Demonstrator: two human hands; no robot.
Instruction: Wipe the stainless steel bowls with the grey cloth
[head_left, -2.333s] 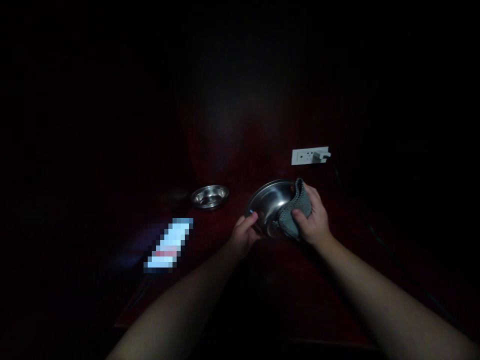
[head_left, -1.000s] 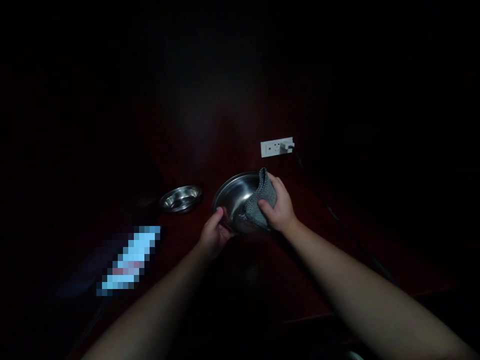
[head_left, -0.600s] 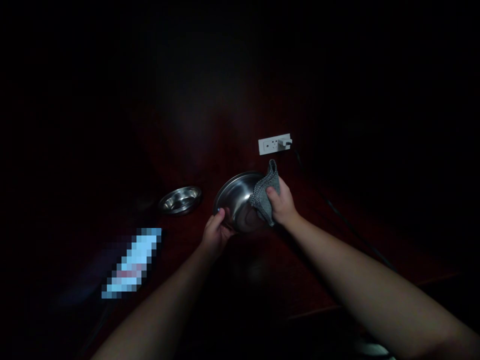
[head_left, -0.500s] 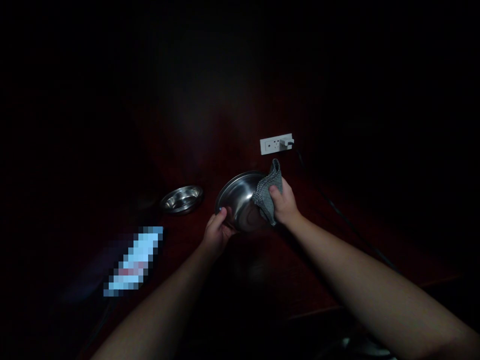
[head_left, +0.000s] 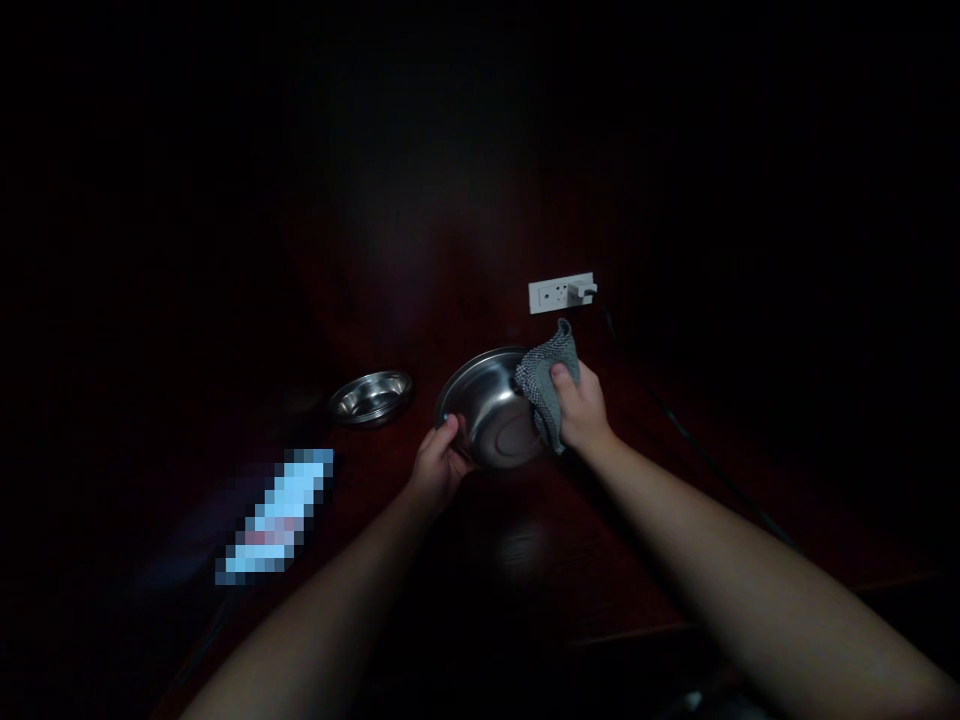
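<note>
Steel bowl (head_left: 491,400) held tilted over the counter (head_left: 600,580), between both hands; grey cloth (head_left: 545,385) at its right side.
Bowl lies right of the left hand (head_left: 439,458), fingers clamped on its left edge, thumb on the face; it's left of the right hand (head_left: 585,405), fingers clamped on the cloth. Left hand is nearer, touching the bowl; right reaches it only via cloth. Cloth overlaps the bowl's right edge; firm contact, can't tell. Bowl's round, no long axis; cloth's runs roughly near-far. Count: 2 hands, 1 bowl, 1 cloth, 1 shallow dish (head_left: 371,398) far left (maybe stacked, can't tell), 1 lit pixelated panel (head_left: 277,518) near left, 1 socket plate (head_left: 555,294), 1 plug (head_left: 583,291).
</note>
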